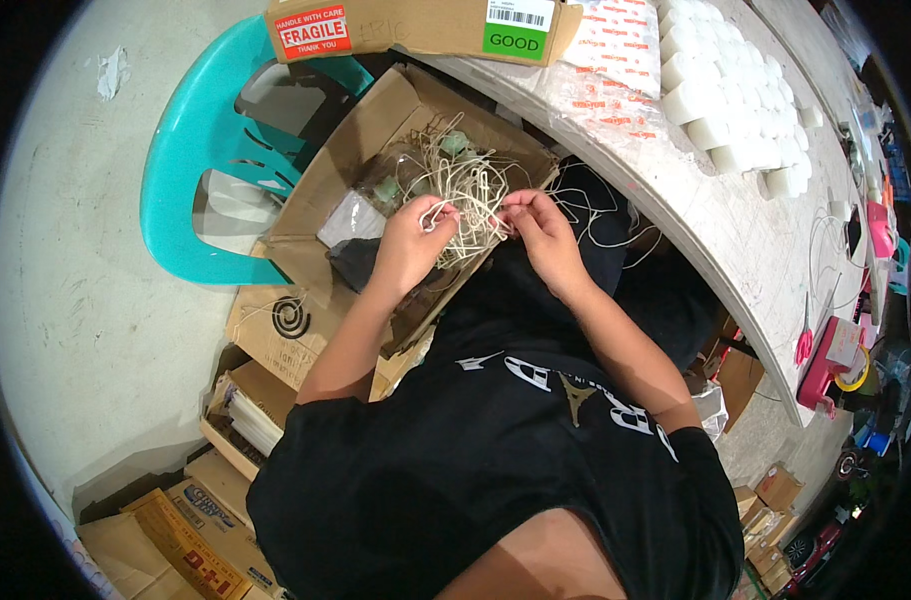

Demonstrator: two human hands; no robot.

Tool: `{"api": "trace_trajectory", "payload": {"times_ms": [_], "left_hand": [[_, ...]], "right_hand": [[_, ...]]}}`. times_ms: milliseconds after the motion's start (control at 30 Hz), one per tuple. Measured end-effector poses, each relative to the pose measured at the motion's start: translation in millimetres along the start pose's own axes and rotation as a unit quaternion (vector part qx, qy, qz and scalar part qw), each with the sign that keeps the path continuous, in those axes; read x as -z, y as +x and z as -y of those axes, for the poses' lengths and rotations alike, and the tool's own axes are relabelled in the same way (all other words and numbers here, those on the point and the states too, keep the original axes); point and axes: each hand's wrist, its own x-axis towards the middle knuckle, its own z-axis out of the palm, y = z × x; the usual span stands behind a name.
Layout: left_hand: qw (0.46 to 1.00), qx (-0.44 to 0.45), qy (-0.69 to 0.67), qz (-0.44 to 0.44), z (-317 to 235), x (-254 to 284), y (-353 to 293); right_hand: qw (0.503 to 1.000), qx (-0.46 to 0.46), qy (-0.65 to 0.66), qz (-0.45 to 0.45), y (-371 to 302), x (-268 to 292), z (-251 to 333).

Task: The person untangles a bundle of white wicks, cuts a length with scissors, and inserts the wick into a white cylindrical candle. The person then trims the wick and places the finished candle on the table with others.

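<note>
Seen from above, a person in a black T-shirt (495,450) sits with both hands raised over an open cardboard box (375,150). The box serves as the landmark here; it rests tilted against the person's lap, flaps spread wide.

A tangled bundle of pale cream cords (465,190) spills over the near edge of the box. The left hand (415,240) sits at the box's near edge, fingers pinched on a small loop of cord. The right hand (535,225) is just right of the box's near corner, fingertips closed on strands from the same bundle. The two hands are close together, joined by the cord between them. Loose cord ends trail across the dark lap to the right of the box.

Inside the box, beyond the bundle, lie small pale green pieces (455,143) and a clear plastic bag (350,220).

Behind and left of the box stands a teal plastic chair (190,150). Beyond the box, a flat brown carton (415,25) with red and green labels rests on the edge of a white bench (715,220), which curves away right of the box. On the bench stand rows of white blocks (725,90). Below and left of the box, more cardboard cartons (245,400) sit on the floor.
</note>
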Motion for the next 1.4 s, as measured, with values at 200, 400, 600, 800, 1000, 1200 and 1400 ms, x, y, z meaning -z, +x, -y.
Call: {"api": "trace_trajectory", "payload": {"times_ms": [200,400,600,800,1000,1200,1400], "left_hand": [[0.998,0.015,-0.052,0.019,16,-1,0],[0.997,-0.018,-0.067,0.039,32,-7,2],[0.992,0.004,-0.124,0.038,25,-8,2],[0.982,-0.019,-0.176,0.060,20,-7,1],[0.973,0.010,-0.221,0.062,13,-7,1],[0.921,-0.226,0.025,-0.315,20,-11,-4],[0.903,-0.324,0.245,-0.139,-19,-18,-11]], "right_hand": [[0.995,-0.075,-0.064,0.031,3,-3,-14],[0.969,0.003,-0.242,0.045,3,-1,-12],[0.992,-0.035,-0.118,0.004,2,-8,-13],[0.988,0.052,-0.147,0.016,1,-6,-2],[0.992,0.035,-0.122,-0.023,-3,-8,5],[0.969,0.074,-0.231,-0.048,-9,-12,19],[0.973,0.090,-0.214,-0.014,-8,-14,21]]}}
